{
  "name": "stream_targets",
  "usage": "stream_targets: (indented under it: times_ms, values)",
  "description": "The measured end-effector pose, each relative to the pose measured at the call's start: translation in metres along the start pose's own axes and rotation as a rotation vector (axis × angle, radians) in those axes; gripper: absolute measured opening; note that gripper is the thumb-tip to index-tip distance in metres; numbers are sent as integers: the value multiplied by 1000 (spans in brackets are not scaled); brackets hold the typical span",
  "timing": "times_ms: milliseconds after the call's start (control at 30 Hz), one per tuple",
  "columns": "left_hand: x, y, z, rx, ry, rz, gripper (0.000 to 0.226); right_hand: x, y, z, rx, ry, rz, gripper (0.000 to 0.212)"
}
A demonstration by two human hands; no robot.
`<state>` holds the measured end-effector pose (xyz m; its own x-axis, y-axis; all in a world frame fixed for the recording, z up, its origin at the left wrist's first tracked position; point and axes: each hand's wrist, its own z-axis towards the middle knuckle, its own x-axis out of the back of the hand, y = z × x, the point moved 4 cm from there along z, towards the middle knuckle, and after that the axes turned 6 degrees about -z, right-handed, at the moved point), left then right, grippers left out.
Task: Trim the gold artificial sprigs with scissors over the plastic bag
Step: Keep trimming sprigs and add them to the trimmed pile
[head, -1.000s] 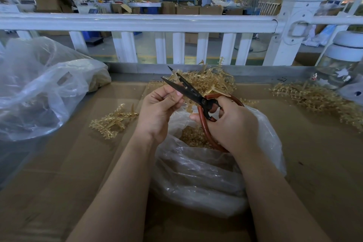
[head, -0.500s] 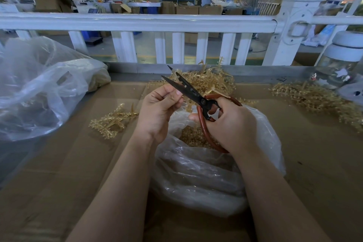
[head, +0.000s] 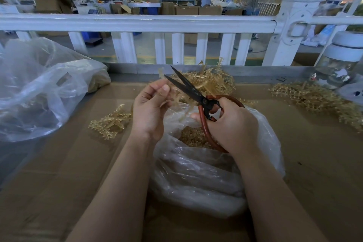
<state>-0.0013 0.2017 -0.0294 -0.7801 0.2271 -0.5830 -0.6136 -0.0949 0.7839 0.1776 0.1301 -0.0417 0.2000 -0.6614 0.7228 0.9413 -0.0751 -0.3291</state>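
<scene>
Left hand (head: 150, 107) pinches a gold sprig (head: 177, 97); right hand (head: 232, 124) grips open scissors (head: 191, 89) above the plastic bag (head: 196, 175)

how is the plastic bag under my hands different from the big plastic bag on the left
The plastic bag under the hands is smaller, lies open-mouthed and shows gold trimmings inside. The big plastic bag on the left is larger, puffed and crumpled, its contents hazy. Both are clear plastic lying on the cardboard.

Bare cardboard (head: 64, 173) lies open at the left front and right front of the bag (head: 196, 179), while a big bag (head: 39, 92) blocks the far left, sprigs (head: 318, 100) and a jar (head: 341, 59) the far right, a fence (head: 137, 23) the back.
</scene>
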Motion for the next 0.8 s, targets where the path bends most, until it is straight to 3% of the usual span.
stream_targets:
  times_ms: [167, 267, 400, 567, 733, 800]
  values:
    - [32, 22, 9, -224, 325, -77, 13, 1, 2, -1, -49, 40, 23, 61]
    - [63, 34, 15, -320, 525, 99, 11, 0, 5, -1, -85, 29, 8, 58]
    - [97, 36, 16, -292, 799, 409, 22, 2, 7, -1, -112, 51, 5, 51]
    - [109, 41, 7, -272, 999, 590, 22, 3, 8, -1, -144, 45, -1, 50]
    - [112, 50, -4, -134, 1265, 783, 35, -1, 10, 2, -163, -14, -67, 48]
    - [104, 57, -7, -158, 1333, 857, 43, -2, 11, 3, -168, -40, -70, 48]
